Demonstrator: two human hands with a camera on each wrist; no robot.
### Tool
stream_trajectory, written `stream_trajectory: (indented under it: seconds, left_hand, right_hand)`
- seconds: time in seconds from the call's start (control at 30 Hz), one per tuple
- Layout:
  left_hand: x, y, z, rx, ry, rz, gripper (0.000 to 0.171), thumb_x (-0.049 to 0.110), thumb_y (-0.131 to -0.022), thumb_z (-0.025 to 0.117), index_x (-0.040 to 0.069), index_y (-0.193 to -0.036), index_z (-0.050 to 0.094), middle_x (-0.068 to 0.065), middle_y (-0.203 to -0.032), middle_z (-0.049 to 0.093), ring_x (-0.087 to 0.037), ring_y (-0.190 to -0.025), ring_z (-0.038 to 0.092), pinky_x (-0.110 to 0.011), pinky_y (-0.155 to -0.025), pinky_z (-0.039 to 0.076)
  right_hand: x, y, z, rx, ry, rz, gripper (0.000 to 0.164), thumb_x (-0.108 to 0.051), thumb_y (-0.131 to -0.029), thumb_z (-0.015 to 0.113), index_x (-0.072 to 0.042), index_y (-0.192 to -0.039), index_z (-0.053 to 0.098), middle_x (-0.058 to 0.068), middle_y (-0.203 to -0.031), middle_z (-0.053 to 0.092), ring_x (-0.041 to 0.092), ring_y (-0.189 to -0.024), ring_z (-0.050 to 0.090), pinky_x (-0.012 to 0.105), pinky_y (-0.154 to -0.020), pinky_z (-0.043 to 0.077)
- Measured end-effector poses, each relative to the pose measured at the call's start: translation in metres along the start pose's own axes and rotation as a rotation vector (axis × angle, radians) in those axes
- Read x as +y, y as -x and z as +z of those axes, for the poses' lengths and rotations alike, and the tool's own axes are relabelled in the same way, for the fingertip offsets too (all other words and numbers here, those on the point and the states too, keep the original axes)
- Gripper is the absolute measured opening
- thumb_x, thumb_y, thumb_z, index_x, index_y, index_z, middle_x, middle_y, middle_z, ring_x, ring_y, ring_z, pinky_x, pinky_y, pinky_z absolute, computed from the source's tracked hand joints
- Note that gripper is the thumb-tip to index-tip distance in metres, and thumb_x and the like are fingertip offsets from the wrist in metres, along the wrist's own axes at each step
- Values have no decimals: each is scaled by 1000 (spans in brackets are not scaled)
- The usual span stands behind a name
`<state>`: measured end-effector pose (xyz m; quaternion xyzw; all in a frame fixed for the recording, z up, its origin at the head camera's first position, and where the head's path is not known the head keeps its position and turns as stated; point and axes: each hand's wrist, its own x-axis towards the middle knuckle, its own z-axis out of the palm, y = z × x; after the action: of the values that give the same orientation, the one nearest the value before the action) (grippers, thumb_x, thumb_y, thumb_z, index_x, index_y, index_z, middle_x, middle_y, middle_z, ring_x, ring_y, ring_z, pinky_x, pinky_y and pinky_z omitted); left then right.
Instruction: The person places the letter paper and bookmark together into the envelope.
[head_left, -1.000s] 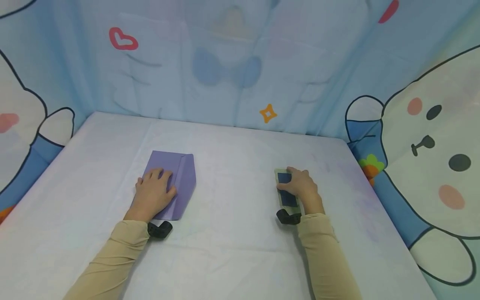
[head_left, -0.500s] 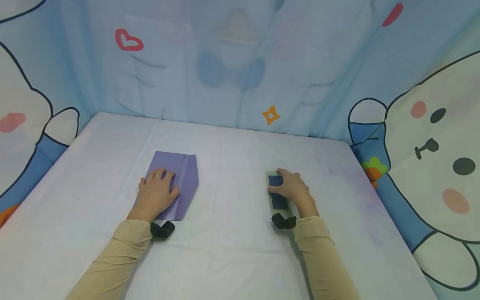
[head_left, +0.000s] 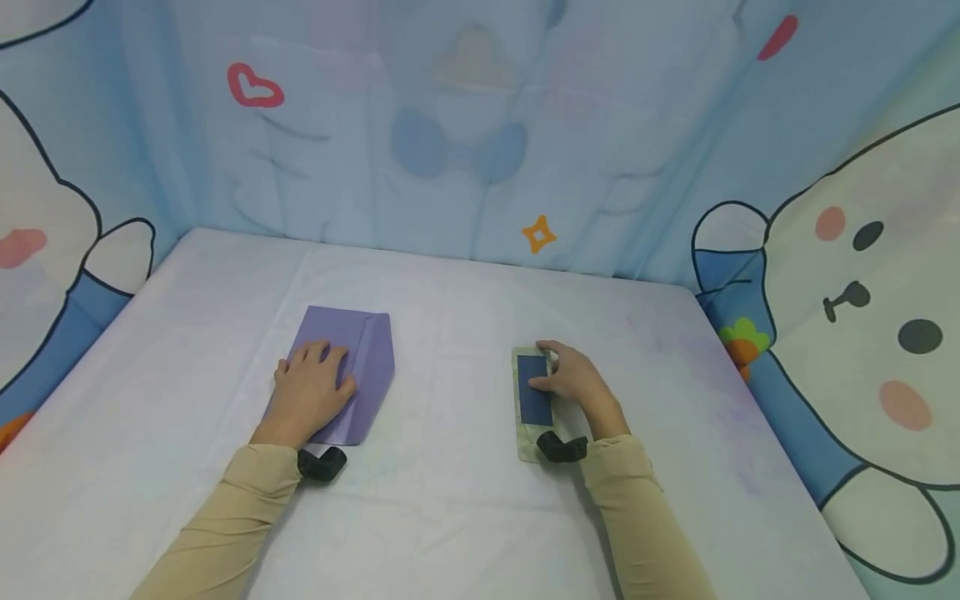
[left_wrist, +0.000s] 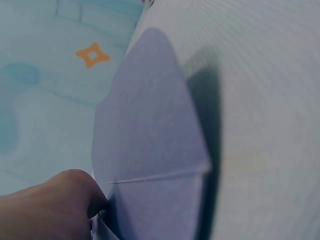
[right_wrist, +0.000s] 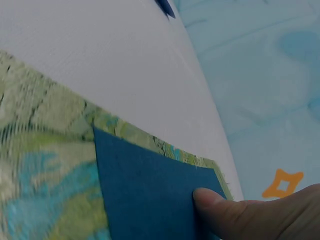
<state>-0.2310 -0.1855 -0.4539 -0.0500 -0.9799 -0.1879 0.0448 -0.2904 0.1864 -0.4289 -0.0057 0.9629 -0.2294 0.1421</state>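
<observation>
A purple paper envelope (head_left: 370, 367) lies on the white table, left of centre, its flap spread out to the right. My left hand (head_left: 306, 392) rests on the envelope with spread, slightly bent fingers. In the left wrist view, the thumb (left_wrist: 65, 200) is at the crease by the envelope's mouth. Right of centre, my right hand (head_left: 577, 379) pinches the right edge of a long card (head_left: 535, 408). The card has a pale green patterned surface and a dark blue panel (right_wrist: 150, 190). The right thumb (right_wrist: 250, 215) lies on that panel, while the other fingers are mostly hidden.
A white cloth covers the table (head_left: 450, 517). Behind it hangs a light blue curtain (head_left: 337, 167) with cartoon prints. Black wrist cameras (head_left: 322, 464) sit at both cuffs. White tabletop separates the envelope from the card.
My right hand has moved left with the card, closer to the envelope, and more of the card's lower end shows. The left hand has stayed on the envelope.
</observation>
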Motion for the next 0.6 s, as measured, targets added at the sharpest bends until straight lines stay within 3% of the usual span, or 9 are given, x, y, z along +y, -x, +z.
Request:
stream_trajectory:
  seconds: [0.2,0.6]
  left_hand:
    - [-2,0,1,10,-2,4,48,27,-90,50,5,-133,51,-23,-139,43,-42,-132,35,-71,-100,25]
    - [-4,-1,3,6,-3,4,49,28,-90,49,7,-134,50,-22,-140,43,-41,-133,34,-71,-100,25]
  right_hand:
    - [-1,-3,2,-13,-75,-14,70,-18,-85,69,-14,-147,35,28,-129,52,40,-115,54,53,-92,45]
    - [-6,-3,6,-17,-182,-68,68,-11,-84,70,-15,-145,39,20,-121,53,30,-101,55,41,-83,47]
